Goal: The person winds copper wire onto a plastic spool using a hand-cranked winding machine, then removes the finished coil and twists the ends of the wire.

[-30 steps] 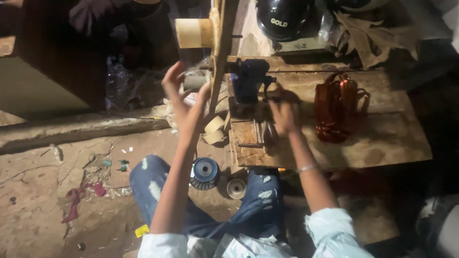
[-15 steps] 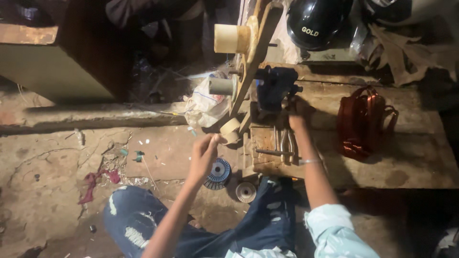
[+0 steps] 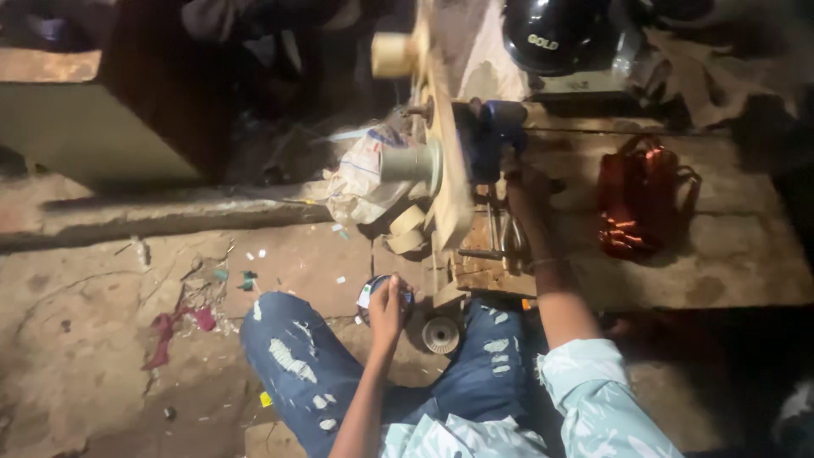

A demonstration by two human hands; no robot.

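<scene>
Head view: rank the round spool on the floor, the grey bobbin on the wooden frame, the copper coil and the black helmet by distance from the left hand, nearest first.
From the left hand:
1. Round spool, under the hand on the floor.
2. Grey bobbin, above it on the wooden frame.
3. Copper coil, to the right on the bench.
4. Black helmet, top right.

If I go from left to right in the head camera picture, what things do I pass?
Pink scrap → left hand on a round spool → wooden frame → copper wire coil.
</scene>
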